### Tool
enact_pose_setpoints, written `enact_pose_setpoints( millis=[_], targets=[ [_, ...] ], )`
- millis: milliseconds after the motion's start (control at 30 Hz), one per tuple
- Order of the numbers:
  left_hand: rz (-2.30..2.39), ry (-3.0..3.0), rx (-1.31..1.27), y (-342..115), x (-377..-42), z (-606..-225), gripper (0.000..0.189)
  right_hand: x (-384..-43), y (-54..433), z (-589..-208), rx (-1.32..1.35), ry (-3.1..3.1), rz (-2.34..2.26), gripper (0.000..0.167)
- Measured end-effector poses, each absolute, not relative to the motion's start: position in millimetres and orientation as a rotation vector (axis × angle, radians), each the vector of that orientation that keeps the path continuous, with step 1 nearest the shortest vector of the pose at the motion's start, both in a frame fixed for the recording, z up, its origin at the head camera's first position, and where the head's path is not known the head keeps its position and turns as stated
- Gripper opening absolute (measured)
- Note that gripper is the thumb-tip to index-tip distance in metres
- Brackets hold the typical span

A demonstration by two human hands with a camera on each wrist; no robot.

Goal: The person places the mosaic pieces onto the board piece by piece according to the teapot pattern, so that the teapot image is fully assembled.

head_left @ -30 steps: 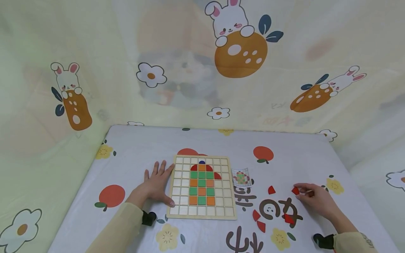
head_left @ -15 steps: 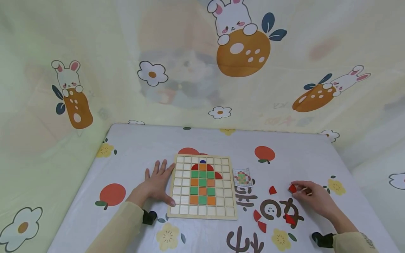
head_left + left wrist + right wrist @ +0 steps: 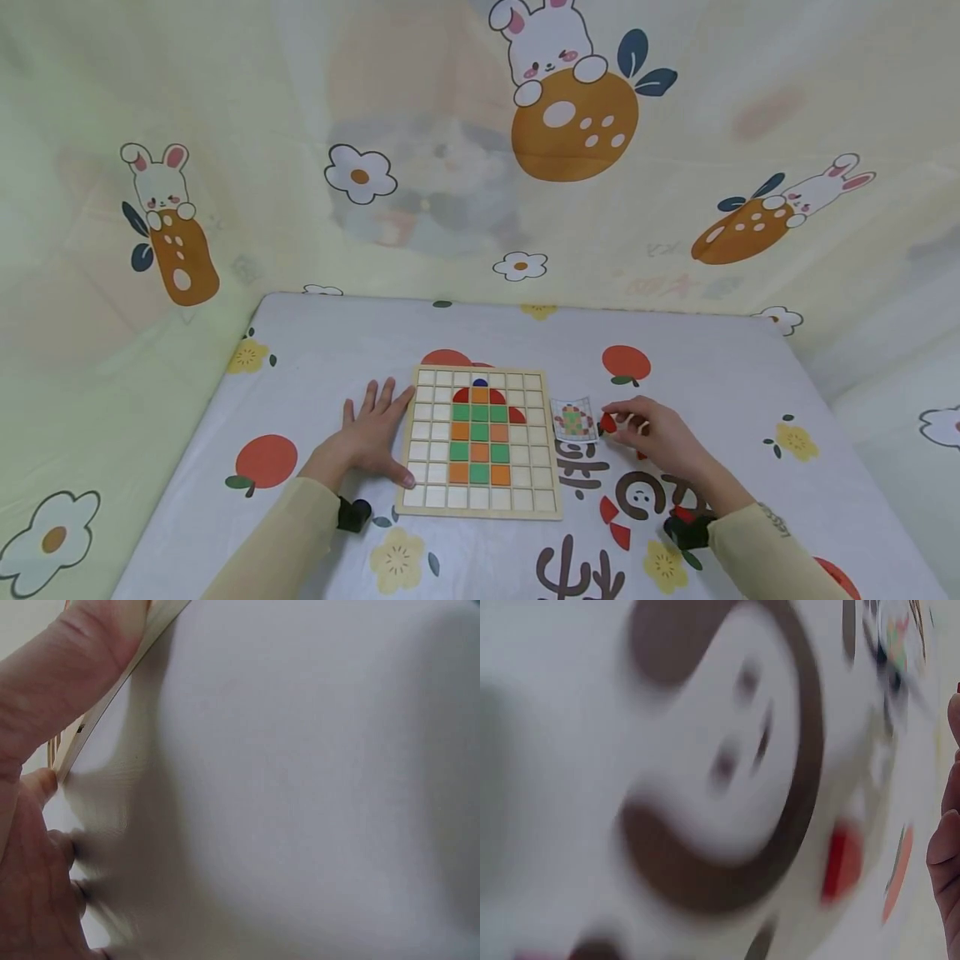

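A wooden grid board (image 3: 435, 497) lies on the table, holding green and orange squares, red quarter-circle pieces and a blue piece at the top. My left hand (image 3: 371, 437) lies spread at its left side; the thumb and a fingertip touch the edge. In the left wrist view the thumb (image 3: 67, 667) rests along the board's side (image 3: 90, 720). Just right of a small printed pattern card (image 3: 573, 421), my right hand (image 3: 660, 433) pinches a red quarter-circle piece (image 3: 608, 422) between thumb and fingers. In the right wrist view only the edge of that hand (image 3: 946, 840) shows.
Loose red pieces (image 3: 606, 509) lie on the printed tablecloth right of the board, and another red piece (image 3: 682, 514) is partly covered by the right wrist's black camera (image 3: 688, 531). A blurred red piece (image 3: 843, 862) shows in the right wrist view. A patterned curtain (image 3: 420, 275) hangs behind.
My right hand has carried the red quarter-circle piece leftward and slightly up, from the table's right side to beside the card. The left hand stays at the board's edge.
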State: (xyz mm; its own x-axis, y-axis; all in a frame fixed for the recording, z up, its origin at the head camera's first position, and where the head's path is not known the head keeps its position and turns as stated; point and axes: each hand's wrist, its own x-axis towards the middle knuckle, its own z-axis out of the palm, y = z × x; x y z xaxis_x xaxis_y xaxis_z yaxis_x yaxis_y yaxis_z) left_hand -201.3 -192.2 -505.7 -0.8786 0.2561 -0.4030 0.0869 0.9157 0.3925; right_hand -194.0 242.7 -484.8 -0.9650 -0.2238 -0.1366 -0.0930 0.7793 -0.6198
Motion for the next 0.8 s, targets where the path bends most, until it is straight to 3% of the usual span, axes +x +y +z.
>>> enact_pose_setpoints(
  millis=[333, 800],
  targets=[
    [0.511, 2.61, 0.252, -191.1, -202.8, -504.7, 0.135, -206.7, 185.8, -487.0, -0.45, 2.652, -0.966, 0.034],
    [0.507, 2.611, 0.246, -191.6, -201.4, -503.8, 0.136, -214.2, 160.2, -494.0, -0.497, 2.605, -0.871, 0.033]
  ],
)
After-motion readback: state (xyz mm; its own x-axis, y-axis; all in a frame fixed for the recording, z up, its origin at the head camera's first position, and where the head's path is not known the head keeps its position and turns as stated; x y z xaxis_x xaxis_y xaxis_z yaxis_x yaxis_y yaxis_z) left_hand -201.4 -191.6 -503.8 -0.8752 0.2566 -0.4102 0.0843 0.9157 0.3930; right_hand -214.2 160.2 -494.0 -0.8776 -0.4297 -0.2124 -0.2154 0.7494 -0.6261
